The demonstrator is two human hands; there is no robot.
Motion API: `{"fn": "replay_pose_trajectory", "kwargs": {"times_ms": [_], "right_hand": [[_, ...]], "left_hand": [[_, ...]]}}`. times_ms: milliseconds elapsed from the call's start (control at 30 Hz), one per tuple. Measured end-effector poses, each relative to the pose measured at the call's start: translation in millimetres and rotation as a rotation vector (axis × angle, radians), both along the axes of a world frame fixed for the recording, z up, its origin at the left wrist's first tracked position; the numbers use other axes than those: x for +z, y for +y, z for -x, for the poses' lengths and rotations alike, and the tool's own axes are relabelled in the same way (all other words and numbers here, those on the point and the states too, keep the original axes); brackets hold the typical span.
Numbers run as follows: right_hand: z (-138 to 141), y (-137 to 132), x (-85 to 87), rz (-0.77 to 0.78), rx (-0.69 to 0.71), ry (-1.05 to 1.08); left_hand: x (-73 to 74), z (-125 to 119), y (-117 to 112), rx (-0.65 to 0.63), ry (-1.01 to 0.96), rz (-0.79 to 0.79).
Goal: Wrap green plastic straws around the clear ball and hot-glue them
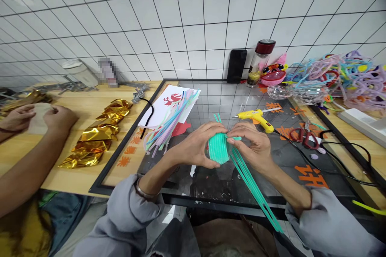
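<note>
Slanting down-right: teal pipe cleaners (253, 188)

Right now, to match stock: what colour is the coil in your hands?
Turquoise coil, best in head view.

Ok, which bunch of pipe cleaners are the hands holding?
The teal bunch, coiled between left hand and right hand. The pastel bundle lies on white paper and the mixed heap sits far right, both untouched.

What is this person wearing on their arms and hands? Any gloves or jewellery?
No gloves: the left hand and right hand are bare. Both arms are in loose grey fabric, the left sleeve and right sleeve pushed back from the wrists so the forearms show. A thin silver bangle circles the left wrist.
</note>
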State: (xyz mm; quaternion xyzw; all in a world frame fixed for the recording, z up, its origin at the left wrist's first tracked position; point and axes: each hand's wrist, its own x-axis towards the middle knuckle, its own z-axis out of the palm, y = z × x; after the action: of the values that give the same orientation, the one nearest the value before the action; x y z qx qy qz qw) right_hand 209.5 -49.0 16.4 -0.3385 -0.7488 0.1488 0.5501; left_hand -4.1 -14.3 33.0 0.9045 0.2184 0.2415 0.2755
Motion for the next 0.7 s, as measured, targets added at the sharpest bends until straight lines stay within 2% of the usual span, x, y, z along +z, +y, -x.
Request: {"fn": "replay_pose_trajectory", "kwargs": {"times_ms": [333, 433, 500, 567, 633, 700], "right_hand": [[1.2, -1.8, -1.0, 0.013, 0.009, -0.024], [-9.4, 6.0, 0.9, 0.005, -0.009, -0.082], [-25.5, 17.6, 1.5, 0.049, -0.173, -0.119], [-45.6, 31.7, 0.7, 0.148, -0.455, -0.191], [-63.3, 44.3, -1.1, 0.296, -0.748, -0.427], [-73.4, 52.5, -3.2, 0.498, -0.866, -0.716]], "left_hand": [[0.6, 0.8, 0.9, 0.023, 0.001, -0.014], [0.7, 2.7, 2.6, 0.037, -0.004, 0.008], [0.5, 3.9, 3.8, 0.042, -0.010, 0.028], [0.1, 4.9, 4.6, 0.044, -0.019, 0.045], [-0.5, 5.6, 5.1, 0.049, -0.026, 0.050], [-1.2, 6.2, 5.4, 0.063, -0.032, 0.054]]}}
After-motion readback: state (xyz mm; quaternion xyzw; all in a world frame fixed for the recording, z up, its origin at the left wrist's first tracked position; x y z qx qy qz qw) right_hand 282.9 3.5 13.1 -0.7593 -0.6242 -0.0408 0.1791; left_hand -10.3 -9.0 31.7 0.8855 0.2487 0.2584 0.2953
